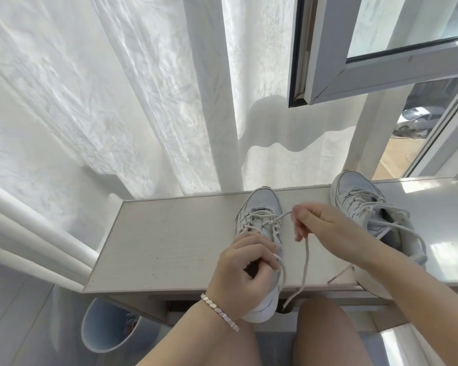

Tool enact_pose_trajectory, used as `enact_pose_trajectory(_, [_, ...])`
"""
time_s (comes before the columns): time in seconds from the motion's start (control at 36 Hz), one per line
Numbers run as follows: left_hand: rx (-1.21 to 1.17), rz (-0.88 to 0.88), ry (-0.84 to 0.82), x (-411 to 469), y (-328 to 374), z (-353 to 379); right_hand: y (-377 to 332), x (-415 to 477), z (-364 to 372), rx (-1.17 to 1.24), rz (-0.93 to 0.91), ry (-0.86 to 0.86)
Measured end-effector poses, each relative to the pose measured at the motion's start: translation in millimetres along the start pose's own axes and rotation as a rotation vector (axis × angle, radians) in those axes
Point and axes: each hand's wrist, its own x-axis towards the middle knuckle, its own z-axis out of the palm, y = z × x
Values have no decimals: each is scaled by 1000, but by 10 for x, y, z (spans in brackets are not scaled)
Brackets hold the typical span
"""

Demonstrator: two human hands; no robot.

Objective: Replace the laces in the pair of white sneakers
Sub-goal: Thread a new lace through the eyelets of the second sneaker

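Two white sneakers stand on a pale desk top, toes pointing away from me. My left hand grips the heel end of the left sneaker and hides its collar. My right hand pinches that shoe's white lace just right of its eyelets; the free end hangs down over the desk's front edge. The right sneaker sits behind my right forearm, still laced, with loose lace loops lying to its right.
White curtains hang behind the desk. An open window sash juts in above the right sneaker. A radiator runs along the left. A light blue bin stands on the floor below the desk's left corner. My knees are at the desk's front edge.
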Motion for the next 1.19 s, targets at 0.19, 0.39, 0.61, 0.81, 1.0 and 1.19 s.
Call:
enact_pose_trajectory(0.19, [31,-210,112,78,249,85,-412,-98,-125,412,29,-67])
enact_pose_trajectory(0.39, [-345,-677,-107,266,575,47,-536,-74,27,712,62,-30])
enact_pose_trajectory(0.61, [-126,-711,-288,262,440,-368,-402,81,-66,764,126,212])
enact_pose_trajectory(0.81, [-508,-943,-139,578,436,-470,-259,19,-24,823,307,268])
enact_pose_trajectory(1.0, [-851,-839,131,1027,495,-83,-326,-215,51,323,193,-86])
enact_pose_trajectory(1.19, [-638,-815,11,1121,521,125,-215,-168,-32,383,156,9])
